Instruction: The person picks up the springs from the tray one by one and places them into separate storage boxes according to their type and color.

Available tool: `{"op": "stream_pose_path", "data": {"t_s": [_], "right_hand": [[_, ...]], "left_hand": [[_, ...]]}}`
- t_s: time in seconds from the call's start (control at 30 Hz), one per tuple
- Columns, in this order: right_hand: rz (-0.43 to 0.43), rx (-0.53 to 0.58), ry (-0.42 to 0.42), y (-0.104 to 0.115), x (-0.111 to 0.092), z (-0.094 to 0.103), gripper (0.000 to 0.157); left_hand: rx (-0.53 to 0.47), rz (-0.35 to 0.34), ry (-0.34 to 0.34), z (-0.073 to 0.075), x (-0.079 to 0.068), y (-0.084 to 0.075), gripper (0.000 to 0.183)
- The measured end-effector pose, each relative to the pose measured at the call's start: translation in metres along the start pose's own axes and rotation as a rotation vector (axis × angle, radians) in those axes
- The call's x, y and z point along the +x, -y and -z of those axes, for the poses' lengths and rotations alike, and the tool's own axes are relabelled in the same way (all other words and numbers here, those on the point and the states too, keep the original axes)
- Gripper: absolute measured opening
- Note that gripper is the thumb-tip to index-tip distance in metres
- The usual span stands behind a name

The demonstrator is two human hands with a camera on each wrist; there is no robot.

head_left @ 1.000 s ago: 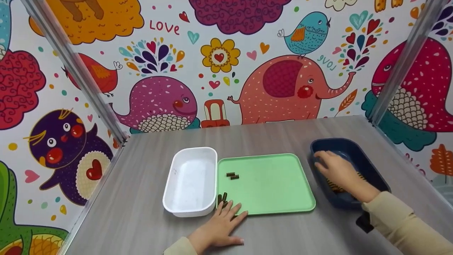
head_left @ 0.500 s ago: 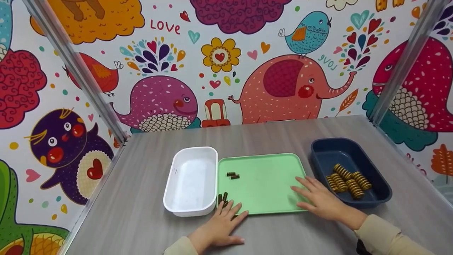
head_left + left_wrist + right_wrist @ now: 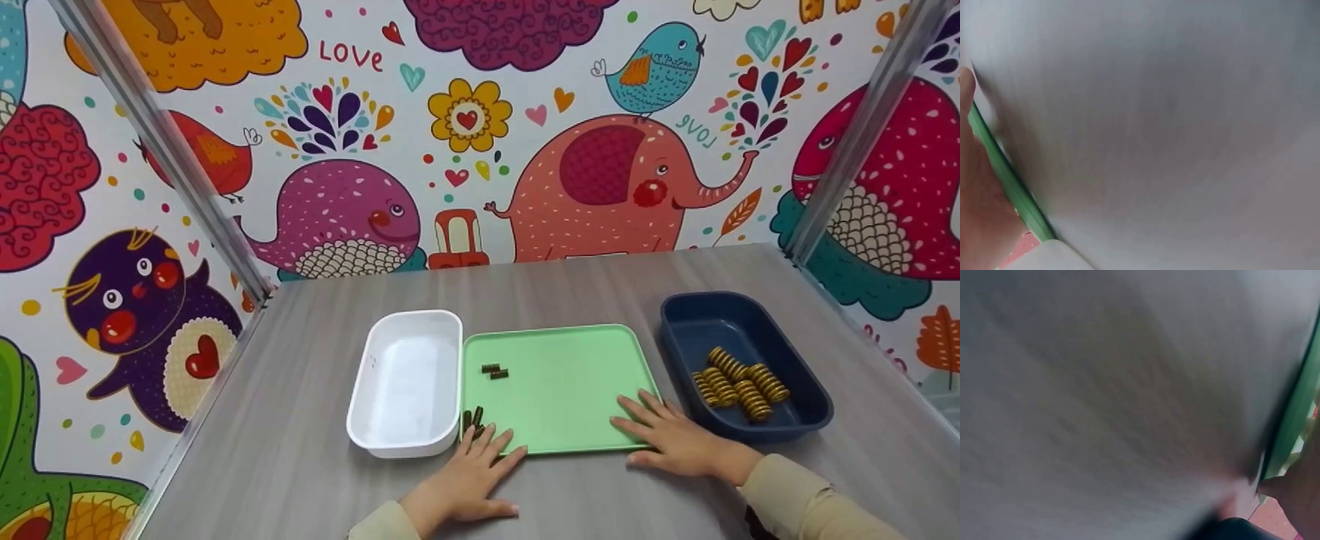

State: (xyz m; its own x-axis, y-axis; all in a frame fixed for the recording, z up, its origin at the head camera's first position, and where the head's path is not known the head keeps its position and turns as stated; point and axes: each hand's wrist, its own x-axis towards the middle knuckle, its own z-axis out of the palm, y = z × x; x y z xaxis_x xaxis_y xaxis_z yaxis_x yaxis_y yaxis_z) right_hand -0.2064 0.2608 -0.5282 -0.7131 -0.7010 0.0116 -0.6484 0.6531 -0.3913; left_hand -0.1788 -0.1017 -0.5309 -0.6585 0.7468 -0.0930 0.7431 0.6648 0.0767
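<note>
My left hand lies with spread fingers over the near left corner of the green tray. Its fingertips overlap one of the small dark ridged cylinders grouped at that corner. Two more dark ridged pieces lie farther back on the tray. At the near right corner my right hand rests with fingers spread across the tray's edge, holding nothing. In the left wrist view the tray's green rim runs beside the hand; the right wrist view shows the rim too.
A white tub stands against the tray's left side. To the right is a dark blue tub holding several larger gold-and-black ridged cylinders. The grey wood-look table meets a printed wall at the back.
My right hand has left the blue tub and come down, leftward, onto the tray's near right corner, uncovering the gold-and-black cylinders. The left hand has stayed in place.
</note>
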Motion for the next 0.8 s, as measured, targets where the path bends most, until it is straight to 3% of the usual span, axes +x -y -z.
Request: {"op": "stream_pose_path", "data": {"t_s": [0.27, 0.43, 0.5, 0.57, 0.7, 0.8], "right_hand": [[0.015, 0.029, 0.013, -0.003, 0.0, -0.002, 0.055], [0.023, 0.021, -0.009, -0.006, -0.001, -0.005, 0.055], [0.02, 0.009, -0.014, -0.007, -0.001, -0.006, 0.056], [0.012, 0.004, -0.013, -0.007, -0.001, -0.007, 0.056], [0.006, 0.01, -0.013, -0.006, 0.0, -0.007, 0.055], [0.011, 0.009, -0.02, -0.007, 0.001, -0.008, 0.054]], "left_hand": [[-0.013, -0.002, 0.016, 0.004, 0.0, 0.0, 0.076], [0.06, -0.02, -0.022, 0.01, 0.002, -0.001, 0.069], [0.124, -0.021, -0.078, 0.014, 0.006, -0.003, 0.06], [0.204, -0.006, -0.175, 0.018, 0.011, -0.004, 0.047], [0.35, 0.091, -0.373, 0.025, 0.022, -0.009, 0.024], [0.398, 0.214, -0.383, 0.027, 0.026, -0.014, 0.018]]}}
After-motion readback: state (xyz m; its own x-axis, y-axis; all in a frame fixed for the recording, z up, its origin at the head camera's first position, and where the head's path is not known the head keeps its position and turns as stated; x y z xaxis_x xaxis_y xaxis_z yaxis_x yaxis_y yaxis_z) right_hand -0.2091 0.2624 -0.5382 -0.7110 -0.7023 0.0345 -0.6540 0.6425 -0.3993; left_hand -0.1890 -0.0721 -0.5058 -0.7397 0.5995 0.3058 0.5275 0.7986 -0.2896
